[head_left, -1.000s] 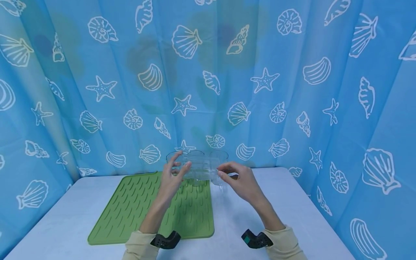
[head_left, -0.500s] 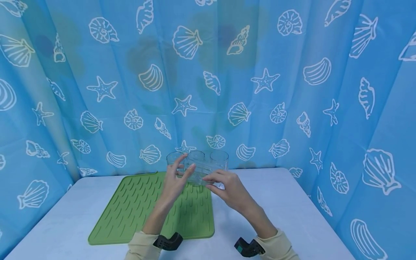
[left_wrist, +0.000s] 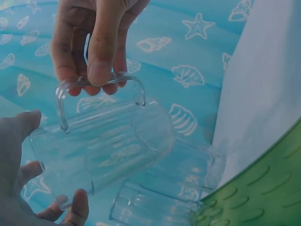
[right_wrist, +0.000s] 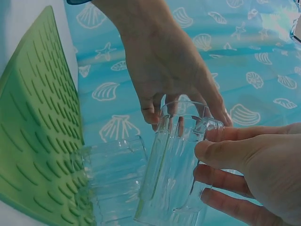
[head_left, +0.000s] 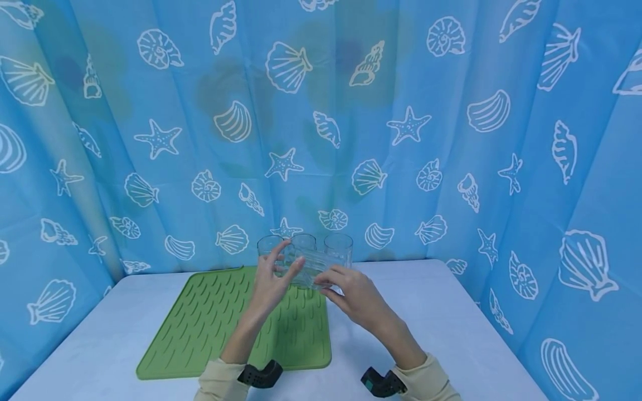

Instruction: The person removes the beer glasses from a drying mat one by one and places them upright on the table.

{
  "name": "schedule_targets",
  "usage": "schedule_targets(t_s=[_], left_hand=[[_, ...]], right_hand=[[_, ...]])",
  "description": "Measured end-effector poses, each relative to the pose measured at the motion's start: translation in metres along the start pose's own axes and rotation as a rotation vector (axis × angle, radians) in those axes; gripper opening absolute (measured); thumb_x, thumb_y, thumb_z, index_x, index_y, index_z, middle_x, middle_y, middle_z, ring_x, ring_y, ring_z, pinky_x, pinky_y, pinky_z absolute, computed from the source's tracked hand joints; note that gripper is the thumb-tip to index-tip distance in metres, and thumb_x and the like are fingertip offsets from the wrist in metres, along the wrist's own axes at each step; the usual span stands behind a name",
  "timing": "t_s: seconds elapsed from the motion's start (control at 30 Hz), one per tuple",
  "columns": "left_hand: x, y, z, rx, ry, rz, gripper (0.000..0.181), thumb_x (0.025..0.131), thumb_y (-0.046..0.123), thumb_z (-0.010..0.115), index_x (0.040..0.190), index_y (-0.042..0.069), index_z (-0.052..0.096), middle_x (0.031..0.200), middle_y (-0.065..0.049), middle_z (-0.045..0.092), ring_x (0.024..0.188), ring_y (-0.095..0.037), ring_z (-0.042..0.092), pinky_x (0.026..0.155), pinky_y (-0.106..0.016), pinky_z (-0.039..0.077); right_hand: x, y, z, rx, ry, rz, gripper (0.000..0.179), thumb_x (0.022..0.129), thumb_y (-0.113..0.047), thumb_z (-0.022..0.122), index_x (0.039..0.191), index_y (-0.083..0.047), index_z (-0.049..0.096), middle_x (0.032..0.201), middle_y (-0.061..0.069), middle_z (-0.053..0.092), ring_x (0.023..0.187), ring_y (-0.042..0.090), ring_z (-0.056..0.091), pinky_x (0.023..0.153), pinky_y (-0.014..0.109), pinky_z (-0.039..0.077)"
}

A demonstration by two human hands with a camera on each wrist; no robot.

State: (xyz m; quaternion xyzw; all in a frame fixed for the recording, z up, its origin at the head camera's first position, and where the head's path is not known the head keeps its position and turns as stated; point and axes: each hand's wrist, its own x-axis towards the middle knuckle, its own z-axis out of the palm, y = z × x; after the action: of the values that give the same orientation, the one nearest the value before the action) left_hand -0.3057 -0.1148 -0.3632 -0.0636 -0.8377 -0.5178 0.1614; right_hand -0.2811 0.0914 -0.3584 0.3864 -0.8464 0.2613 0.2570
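Observation:
Held in the air between both hands is a clear glass mug, tilted on its side above the mat's far edge. My left hand holds one end of it, with the thumb on one side and fingers on the other in the left wrist view. My right hand pinches the mug's handle between thumb and fingers. Behind the hands stand several clear glasses, among them a left glass and a right glass. The held mug's outline is faint in the head view.
A green ridged drying mat lies on the white table, left of centre. Upright glasses stand at its far right corner. A blue shell-patterned curtain closes off the back and sides.
My right hand has moved left and slightly nearer, changing the mug's tilt. The left hand has shifted a little to the right. Over the last half second both hands hardly move.

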Motion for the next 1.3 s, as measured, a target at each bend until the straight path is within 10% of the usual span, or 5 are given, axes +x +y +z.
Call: schedule_targets(t_s=[0.8,1.3], left_hand=[[-0.003,0.001,-0.001,0.053,-0.064,0.077,0.079,0.090,0.050,0.066,0.155,0.026,0.028,0.139,-0.017,0.043,0.125,-0.039,0.054,0.086,-0.050,0.056],[-0.020,-0.019,-0.020,0.113,-0.225,0.102,0.076,0.091,0.039,0.070,0.153,0.017,0.033,0.141,-0.022,0.044,0.122,-0.040,0.056,0.087,-0.049,0.057]], right_hand=[[-0.004,0.021,-0.013,0.078,0.081,0.042,0.017,0.092,-0.010,0.069,0.109,-0.009,0.070,0.101,0.002,0.070,0.092,0.014,0.071,0.082,0.029,0.060],[-0.005,0.034,-0.013,0.186,0.144,0.104,0.015,0.089,-0.013,0.072,0.104,-0.015,0.071,0.097,-0.001,0.074,0.086,0.011,0.072,0.073,0.020,0.060]])
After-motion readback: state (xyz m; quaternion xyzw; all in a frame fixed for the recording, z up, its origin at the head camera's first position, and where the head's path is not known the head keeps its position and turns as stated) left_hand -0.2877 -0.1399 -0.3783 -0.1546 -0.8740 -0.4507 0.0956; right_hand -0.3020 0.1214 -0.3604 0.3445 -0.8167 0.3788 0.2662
